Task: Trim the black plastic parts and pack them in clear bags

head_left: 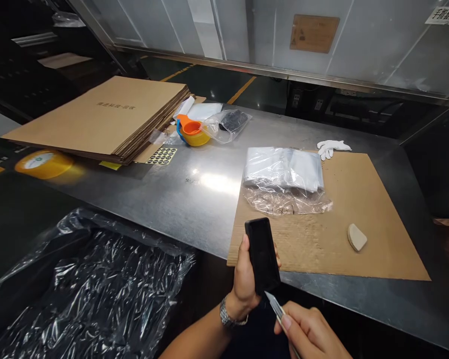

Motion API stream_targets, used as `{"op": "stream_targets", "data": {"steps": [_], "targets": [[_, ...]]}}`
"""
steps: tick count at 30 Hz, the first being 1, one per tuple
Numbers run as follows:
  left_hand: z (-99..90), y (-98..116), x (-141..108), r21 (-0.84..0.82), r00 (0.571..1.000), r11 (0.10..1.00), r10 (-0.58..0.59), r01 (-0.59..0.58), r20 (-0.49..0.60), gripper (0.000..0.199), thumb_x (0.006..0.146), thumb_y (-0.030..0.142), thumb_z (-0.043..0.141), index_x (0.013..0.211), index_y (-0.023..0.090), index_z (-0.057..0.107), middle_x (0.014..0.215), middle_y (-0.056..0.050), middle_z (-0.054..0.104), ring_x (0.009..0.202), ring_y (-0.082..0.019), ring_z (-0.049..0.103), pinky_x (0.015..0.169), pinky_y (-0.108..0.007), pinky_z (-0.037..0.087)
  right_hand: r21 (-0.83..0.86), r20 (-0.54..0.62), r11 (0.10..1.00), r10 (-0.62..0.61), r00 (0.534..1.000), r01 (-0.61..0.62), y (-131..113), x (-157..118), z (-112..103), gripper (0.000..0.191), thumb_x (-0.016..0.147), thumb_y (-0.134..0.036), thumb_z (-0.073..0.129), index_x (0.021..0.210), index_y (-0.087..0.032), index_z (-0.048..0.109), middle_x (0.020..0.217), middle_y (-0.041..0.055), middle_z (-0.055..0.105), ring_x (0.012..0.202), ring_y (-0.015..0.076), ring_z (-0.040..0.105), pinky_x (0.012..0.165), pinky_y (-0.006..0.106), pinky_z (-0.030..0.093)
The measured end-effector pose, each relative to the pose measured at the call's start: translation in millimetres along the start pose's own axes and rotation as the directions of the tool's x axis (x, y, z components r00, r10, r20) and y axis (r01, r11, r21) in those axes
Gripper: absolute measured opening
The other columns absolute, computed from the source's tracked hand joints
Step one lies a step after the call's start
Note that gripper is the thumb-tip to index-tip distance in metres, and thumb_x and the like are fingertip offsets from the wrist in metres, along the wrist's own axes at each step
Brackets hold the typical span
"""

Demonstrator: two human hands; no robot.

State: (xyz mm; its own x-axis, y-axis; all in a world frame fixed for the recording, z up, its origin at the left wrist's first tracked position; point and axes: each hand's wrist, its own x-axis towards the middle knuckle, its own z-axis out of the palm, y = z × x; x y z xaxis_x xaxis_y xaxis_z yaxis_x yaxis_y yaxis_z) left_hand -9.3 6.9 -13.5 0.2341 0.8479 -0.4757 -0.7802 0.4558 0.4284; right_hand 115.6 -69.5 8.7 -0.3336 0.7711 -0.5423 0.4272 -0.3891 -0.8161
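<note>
A black rectangular tray-like case (263, 254) is held upright, tilted slightly, in my left hand (246, 276), whose fingers wrap around its sides. A patterned metal watch band circles that wrist. My right hand (307, 326) pinches a slim metal craft knife (277, 307), its pointed blade near the case's lower edge. Whether the blade touches the case I cannot tell. Both hands are in front of the table's near edge.
A cardboard sheet (359, 199) bears plastic bags (284, 169) and a beige block (356, 237). Beyond it lies a white glove (333, 147). Stacked cardboard (97, 117), a tape dispenser (194, 132) and yellow tape (45, 163) are at left. Black plastic (97, 289) fills the lower left.
</note>
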Motion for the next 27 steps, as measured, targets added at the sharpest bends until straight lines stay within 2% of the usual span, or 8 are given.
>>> {"op": "stream_targets", "data": {"steps": [8,12,17,22,27], "targets": [[-0.1,0.0,-1.6,0.043,1.0,0.999,0.011,-0.01,-0.018,0.054,0.081,0.059,0.04,0.073,0.011,0.064,0.063,-0.005,0.058,0.055,-0.012,0.052,0.052,-0.022,0.042,0.026,0.052,0.998,0.055,0.997,-0.056,-5.8,0.7,-1.3,0.049,0.086,-0.06,0.029,0.076,-0.019,0.054,0.04,-0.0081,0.029,0.039,0.0074,0.036,0.038,0.017,0.024],[-1.3,-1.5,-2.0,0.085,0.998,0.996,0.03,-0.026,-0.047,0.056,0.08,0.061,0.04,0.073,0.011,0.064,0.061,-0.005,0.058,0.053,-0.012,0.052,0.051,-0.022,0.041,0.041,0.049,0.998,0.037,0.998,-0.039,-9.6,2.1,-3.1,0.052,0.085,-0.062,0.029,0.073,-0.018,0.053,0.041,-0.0082,0.03,0.039,0.0071,0.037,0.039,0.017,0.026],[-2.4,-3.1,-3.1,0.153,0.993,0.983,0.108,-0.098,-0.056,0.058,0.081,0.061,0.038,0.071,0.01,0.064,0.063,-0.006,0.06,0.055,-0.013,0.053,0.054,-0.024,0.043,0.044,0.064,0.998,0.031,0.997,-0.034,-6.8,3.6,-2.5,0.052,0.086,-0.062,0.028,0.074,-0.018,0.053,0.04,-0.0076,0.032,0.037,0.0071,0.038,0.038,0.016,0.026],[-2.4,-4.0,-4.8,0.195,0.978,0.965,0.192,-0.174,-0.079,0.057,0.076,0.064,0.044,0.073,0.011,0.064,0.064,-0.007,0.062,0.056,-0.014,0.055,0.055,-0.025,0.045,0.032,0.052,0.999,0.015,0.999,-0.017,-3.8,4.0,-1.0,0.051,0.087,-0.06,0.027,0.072,-0.018,0.053,0.039,-0.0076,0.033,0.035,0.0067,0.037,0.039,0.017,0.026],[-1.3,-4.2,-5.1,0.21,0.97,0.956,0.226,-0.203,-0.091,0.055,0.071,0.065,0.049,0.071,0.012,0.064,0.067,-0.006,0.063,0.056,-0.014,0.055,0.052,-0.024,0.045,0.04,0.048,0.998,0.052,0.997,-0.054,-5.0,3.1,-1.8,0.053,0.085,-0.063,0.027,0.073,-0.018,0.054,0.039,-0.0078,0.032,0.038,0.0075,0.038,0.04,0.017,0.027]]}}
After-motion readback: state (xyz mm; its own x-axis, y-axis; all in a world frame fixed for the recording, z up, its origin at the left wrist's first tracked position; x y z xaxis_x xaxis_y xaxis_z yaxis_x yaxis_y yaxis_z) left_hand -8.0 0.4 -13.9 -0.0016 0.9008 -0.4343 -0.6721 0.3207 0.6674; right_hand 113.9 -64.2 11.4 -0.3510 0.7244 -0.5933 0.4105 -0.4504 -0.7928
